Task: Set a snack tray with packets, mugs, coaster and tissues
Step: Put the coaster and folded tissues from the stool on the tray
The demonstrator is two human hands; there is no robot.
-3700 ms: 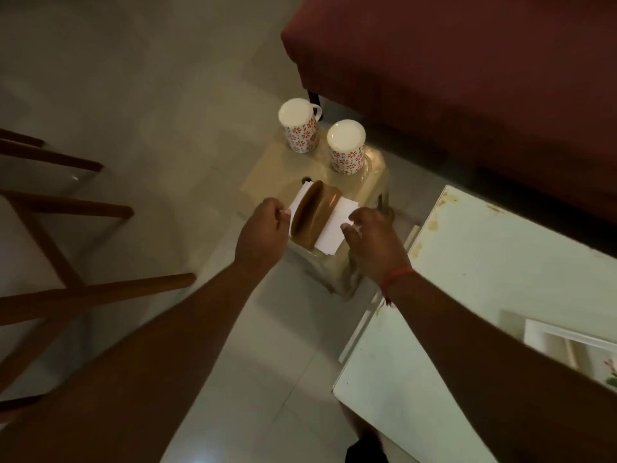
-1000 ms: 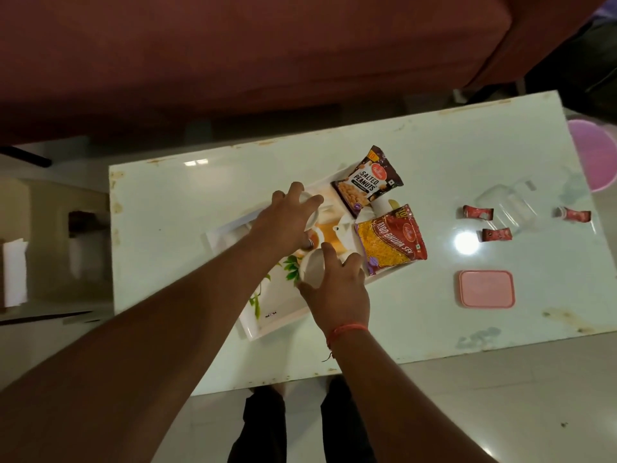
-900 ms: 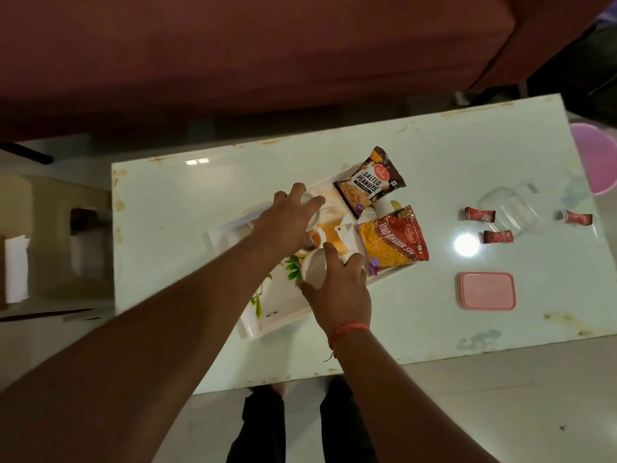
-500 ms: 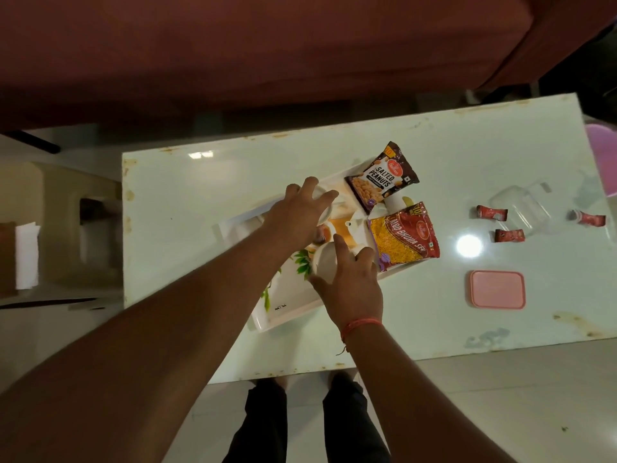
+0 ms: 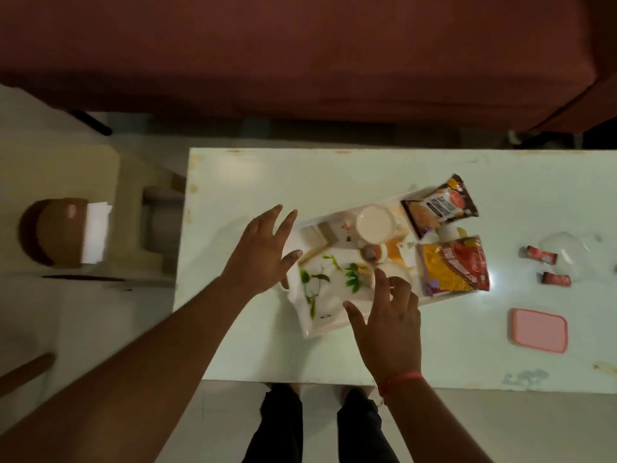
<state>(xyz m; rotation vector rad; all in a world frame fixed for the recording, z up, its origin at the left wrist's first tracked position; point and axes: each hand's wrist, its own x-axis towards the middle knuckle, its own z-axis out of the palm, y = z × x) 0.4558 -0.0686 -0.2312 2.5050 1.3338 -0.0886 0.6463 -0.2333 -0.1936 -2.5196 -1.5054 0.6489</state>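
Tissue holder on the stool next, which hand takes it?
Left, probably. The left hand is open and empty at the tray's left edge, on the side where the tissue holder sits on the stool. The right hand, also empty, would have to cross over.

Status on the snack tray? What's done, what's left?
Done: two packets and two mugs sit on the tray. In hand: nothing; left hand and right hand are open. Left: tissue holder waits on the side stool. Coaster: cannot tell.
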